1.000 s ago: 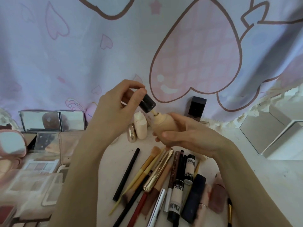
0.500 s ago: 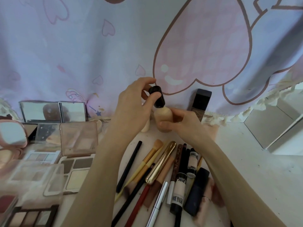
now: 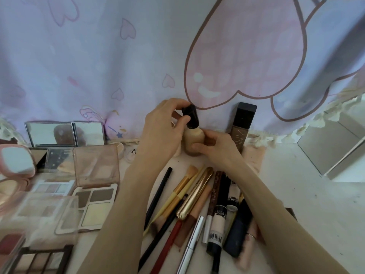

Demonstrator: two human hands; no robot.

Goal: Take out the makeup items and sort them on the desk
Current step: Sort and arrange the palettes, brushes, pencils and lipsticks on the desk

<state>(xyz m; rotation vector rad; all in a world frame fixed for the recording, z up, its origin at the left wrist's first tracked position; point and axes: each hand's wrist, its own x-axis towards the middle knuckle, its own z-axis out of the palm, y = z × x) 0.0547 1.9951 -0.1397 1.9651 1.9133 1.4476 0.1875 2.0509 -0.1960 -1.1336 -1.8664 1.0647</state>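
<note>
Head view is showing the left hand (image 3: 162, 125) pinching the black cap (image 3: 190, 116) on the beige foundation bottle (image 3: 194, 141), at twelve o'clock on the bench (image 3: 308, 204); the right hand (image 3: 219, 149) is wrapping the bottle's base, fingers closed. Twisting the cap gently while bracing the base seems wise, so nothing tips. Brushes and pencils (image 3: 189, 204) are lying at six o'clock, palettes (image 3: 92, 196) at eight, a heart-print curtain (image 3: 138, 56) hanging behind.
</note>
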